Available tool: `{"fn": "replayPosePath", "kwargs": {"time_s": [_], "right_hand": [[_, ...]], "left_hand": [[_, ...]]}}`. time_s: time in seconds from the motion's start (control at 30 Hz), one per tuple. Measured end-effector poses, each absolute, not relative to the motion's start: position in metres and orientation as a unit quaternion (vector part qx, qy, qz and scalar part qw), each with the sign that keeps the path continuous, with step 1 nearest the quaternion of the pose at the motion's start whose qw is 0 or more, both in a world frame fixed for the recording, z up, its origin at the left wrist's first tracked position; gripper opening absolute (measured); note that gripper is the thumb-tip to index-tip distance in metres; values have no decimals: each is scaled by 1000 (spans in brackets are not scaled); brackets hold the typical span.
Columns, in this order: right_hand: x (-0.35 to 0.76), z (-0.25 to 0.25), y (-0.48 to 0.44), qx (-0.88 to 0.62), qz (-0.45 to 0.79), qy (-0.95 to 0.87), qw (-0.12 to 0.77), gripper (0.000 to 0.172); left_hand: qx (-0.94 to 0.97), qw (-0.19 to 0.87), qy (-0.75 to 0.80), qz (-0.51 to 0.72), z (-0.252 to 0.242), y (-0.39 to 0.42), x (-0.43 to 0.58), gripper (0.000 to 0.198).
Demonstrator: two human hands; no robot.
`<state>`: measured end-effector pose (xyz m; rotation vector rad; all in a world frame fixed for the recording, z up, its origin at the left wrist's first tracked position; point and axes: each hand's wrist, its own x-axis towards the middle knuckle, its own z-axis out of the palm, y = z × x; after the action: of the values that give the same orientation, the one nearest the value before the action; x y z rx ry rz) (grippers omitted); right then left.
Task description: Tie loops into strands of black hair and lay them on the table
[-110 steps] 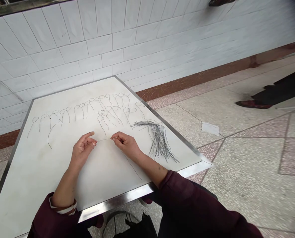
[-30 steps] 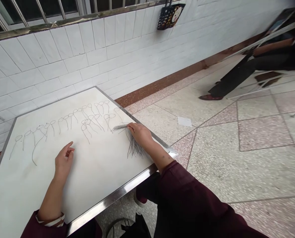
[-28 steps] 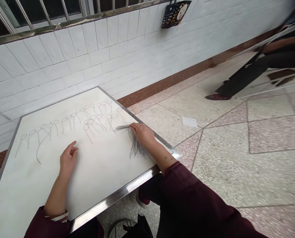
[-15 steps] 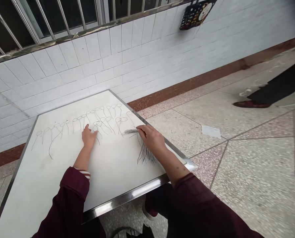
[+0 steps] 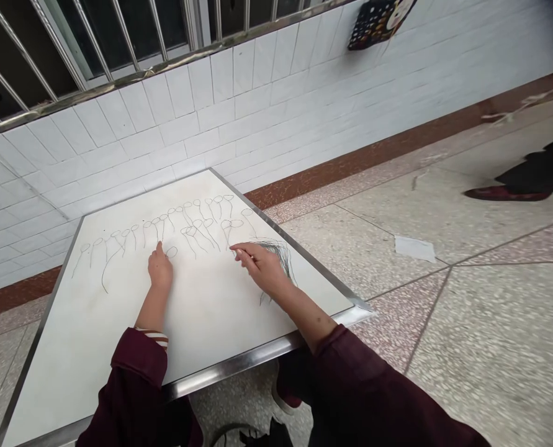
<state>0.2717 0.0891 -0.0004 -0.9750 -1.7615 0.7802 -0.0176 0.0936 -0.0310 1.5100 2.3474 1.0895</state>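
A white table (image 5: 202, 323) with a steel rim carries a row of several thin wire pieces, each bent into a small loop (image 5: 183, 217). My left hand (image 5: 159, 272) rests just below that row, index finger stretched and the others curled. One looped wire (image 5: 171, 251) lies at its fingertips, its stem hidden under the hand. My right hand (image 5: 260, 267) is at the table's right side, thumb and forefinger pinched on a thin strand. A loose bundle of dark wire strands (image 5: 280, 253) lies right behind that hand.
A white tiled wall (image 5: 257, 105) with window bars above stands behind the table, and a dark patterned bag (image 5: 378, 22) hangs on it. Another person's dark shoe and trouser leg (image 5: 513, 189) are on the speckled floor at the right. A paper scrap (image 5: 413, 248) lies on the floor.
My left hand reached forward from the table's middle up to the row of loops. My right hand shifted left off the bundle, pinching a strand. The camera tilted up and left.
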Motion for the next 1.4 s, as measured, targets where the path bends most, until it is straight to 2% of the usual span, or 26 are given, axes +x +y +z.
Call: {"fn": "replayPosePath", "kwargs": {"time_s": [0.1,0.2,0.33,0.43,0.53,0.63,0.8,1.0,1.17,1.27,1.4], "right_hand": [[252,6,79,-277,595,-601,456,50],[233,6,73,-171,733,-518,407,54],[211,-4,68,-222,682,-581,386,41],[197,-8,62,-228,640,-628,380,43],[188,-6,54,-203,668,-612,372,36],[182,-2,45,-197,690,-589,372,25],[175,-2,35,-231,674,-571,407,27],[172,-1,23,-300,594,-590,456,22],[170,-5,18,-320,548,-617,466,16],[169,-9,20,-298,563,-625,451,17],[168,-11,23,-237,645,-595,416,21]], "left_hand": [[489,89,776,388,-30,77,-17,55],[471,133,763,422,-26,56,-14,60],[457,245,714,471,-12,18,1,64],[454,335,661,495,0,-10,21,57],[380,504,532,564,9,-33,38,57],[299,595,452,593,12,-49,47,55],[274,591,455,607,10,-62,47,54],[296,519,484,640,6,-66,48,55],[311,464,499,663,1,-63,58,47],[304,454,490,679,-3,-61,59,42],[283,472,458,698,-8,-59,57,39]]}}
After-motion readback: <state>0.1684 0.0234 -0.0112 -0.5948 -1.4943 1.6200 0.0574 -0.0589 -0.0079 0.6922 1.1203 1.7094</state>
